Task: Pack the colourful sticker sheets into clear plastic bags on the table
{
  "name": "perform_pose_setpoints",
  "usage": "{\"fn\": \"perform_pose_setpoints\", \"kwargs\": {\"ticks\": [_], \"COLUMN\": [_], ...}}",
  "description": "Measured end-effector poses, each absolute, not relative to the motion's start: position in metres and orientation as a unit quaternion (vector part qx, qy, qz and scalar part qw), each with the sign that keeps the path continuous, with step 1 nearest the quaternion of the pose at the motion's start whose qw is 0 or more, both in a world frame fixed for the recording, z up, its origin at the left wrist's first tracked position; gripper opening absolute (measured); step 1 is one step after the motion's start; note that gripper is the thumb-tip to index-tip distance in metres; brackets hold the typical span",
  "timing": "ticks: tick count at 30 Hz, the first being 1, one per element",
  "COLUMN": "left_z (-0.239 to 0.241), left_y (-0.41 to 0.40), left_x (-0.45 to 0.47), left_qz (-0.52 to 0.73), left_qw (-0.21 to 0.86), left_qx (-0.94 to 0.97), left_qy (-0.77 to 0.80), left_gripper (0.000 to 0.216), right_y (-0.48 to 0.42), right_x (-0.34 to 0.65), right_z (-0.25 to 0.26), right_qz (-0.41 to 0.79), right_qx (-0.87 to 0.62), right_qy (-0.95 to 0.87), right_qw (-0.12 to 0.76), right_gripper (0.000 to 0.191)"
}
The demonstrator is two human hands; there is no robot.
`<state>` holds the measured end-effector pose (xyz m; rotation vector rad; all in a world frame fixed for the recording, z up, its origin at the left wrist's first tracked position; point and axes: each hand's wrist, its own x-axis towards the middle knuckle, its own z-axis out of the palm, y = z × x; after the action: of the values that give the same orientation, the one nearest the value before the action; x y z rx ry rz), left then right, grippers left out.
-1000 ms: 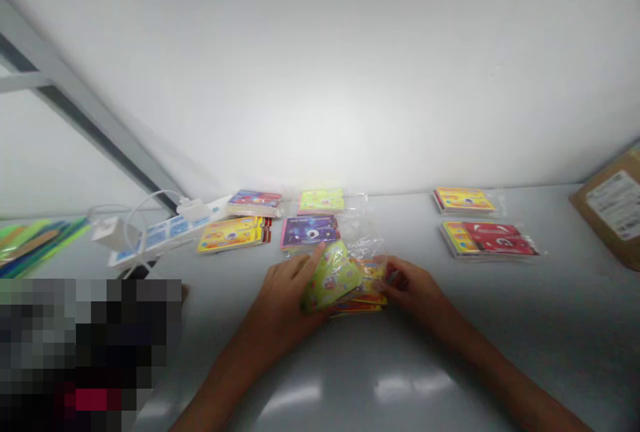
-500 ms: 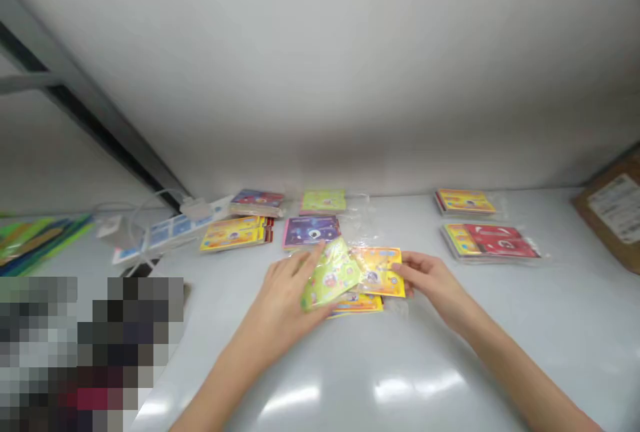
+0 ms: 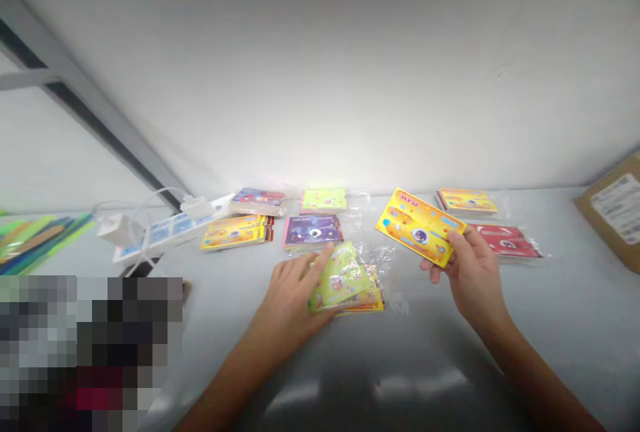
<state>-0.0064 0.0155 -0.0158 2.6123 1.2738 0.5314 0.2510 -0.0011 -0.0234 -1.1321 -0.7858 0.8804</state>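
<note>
My right hand (image 3: 473,269) pinches a yellow printed card (image 3: 415,229) by its right end and holds it tilted above the table. My left hand (image 3: 297,295) grips a green printed card (image 3: 340,275) in a clear plastic bag, its thumb underneath and fingers along the left edge. Under the green one lies a small pile of yellow cards (image 3: 370,302), partly covered. Just behind sits a purple stack (image 3: 313,230), with a light green stack (image 3: 324,199) farther back. A red bagged stack (image 3: 507,242) is partly hidden by the right hand and the yellow card.
At back left are a yellow stack (image 3: 233,233), a dark red and blue stack (image 3: 257,199) and a white power strip (image 3: 170,229) with cables. Another yellow stack (image 3: 467,200) stands at back right, near a cardboard box (image 3: 617,205). Colourful strips (image 3: 40,242) lie far left.
My right hand has lifted the yellow card off the pile, up and to the right, and turned it. My left hand stays almost in place with the green card.
</note>
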Motion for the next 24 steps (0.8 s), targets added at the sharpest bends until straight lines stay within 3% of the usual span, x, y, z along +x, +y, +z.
{"fn": "perform_pose_setpoints", "kwargs": {"ticks": [12,24], "left_z": [-0.019,-0.018], "left_y": [0.017,0.018], "left_x": [-0.005,-0.006], "left_qz": [0.181,0.164], "left_qw": [0.078,0.056], "left_qx": [0.876,0.883], "left_qy": [0.439,0.437], "left_gripper": [0.08,0.079], "right_y": [-0.01,-0.004], "right_x": [0.241,0.25], "right_z": [-0.026,-0.027], "right_qz": [0.382,0.491], "right_qx": [-0.526,-0.546], "right_qy": [-0.448,-0.457], "right_qw": [0.614,0.502], "right_gripper": [0.022,0.023]}}
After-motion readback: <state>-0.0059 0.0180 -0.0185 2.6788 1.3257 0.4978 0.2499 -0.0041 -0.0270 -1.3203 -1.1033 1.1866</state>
